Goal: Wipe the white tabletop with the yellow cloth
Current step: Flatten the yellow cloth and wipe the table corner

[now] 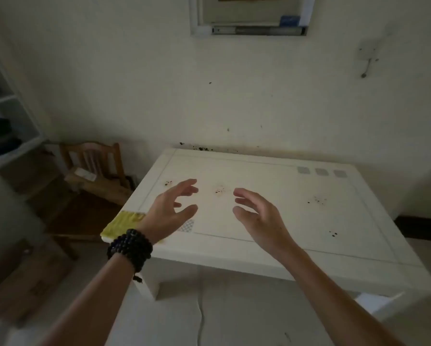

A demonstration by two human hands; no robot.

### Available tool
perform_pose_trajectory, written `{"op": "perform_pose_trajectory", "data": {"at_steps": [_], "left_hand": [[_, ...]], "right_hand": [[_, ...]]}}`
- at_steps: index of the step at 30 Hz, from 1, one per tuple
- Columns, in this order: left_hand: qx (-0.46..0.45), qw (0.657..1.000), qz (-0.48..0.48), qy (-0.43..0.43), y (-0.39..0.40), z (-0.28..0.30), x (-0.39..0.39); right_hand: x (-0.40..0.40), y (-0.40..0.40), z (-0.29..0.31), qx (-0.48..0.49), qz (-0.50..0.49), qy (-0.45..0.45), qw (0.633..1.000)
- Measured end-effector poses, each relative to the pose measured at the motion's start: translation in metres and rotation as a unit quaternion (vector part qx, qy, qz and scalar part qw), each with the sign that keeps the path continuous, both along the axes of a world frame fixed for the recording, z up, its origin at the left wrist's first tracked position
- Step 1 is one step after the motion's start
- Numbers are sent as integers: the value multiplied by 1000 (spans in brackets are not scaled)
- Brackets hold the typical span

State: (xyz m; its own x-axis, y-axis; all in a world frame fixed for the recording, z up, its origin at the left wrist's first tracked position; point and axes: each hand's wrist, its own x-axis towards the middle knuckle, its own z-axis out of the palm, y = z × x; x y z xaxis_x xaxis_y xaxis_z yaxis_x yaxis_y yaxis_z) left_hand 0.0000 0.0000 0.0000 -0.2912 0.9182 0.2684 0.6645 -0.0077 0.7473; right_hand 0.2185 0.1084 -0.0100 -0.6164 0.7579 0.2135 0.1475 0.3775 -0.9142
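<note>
A white tabletop (271,213) stands against the wall, with dark specks and brownish smudges scattered over it. The yellow cloth (122,224) lies folded on the table's near left corner, partly hidden behind my left wrist. My left hand (169,211) hovers above the left part of the table, fingers spread and curled, holding nothing; a black bead bracelet wraps its wrist. My right hand (256,216) hovers beside it over the middle of the table, also open and empty. Both palms face each other.
A wooden chair (97,171) stands on the floor left of the table. A white shelf unit (7,136) is at the far left. A cardboard box (27,278) lies on the floor near left. Three grey squares (321,171) mark the table's far right.
</note>
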Motion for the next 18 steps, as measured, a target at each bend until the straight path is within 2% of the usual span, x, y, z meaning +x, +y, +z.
{"op": "perform_pose_trajectory", "data": {"at_steps": [9, 18], "left_hand": [[-59, 993, 78, -62, -30, -38, -95], [-125, 979, 149, -66, -2, -68, -234]], "right_hand": [[-115, 3, -34, -35, 85, -42, 995], [-272, 55, -62, -78, 130, -47, 987]]}}
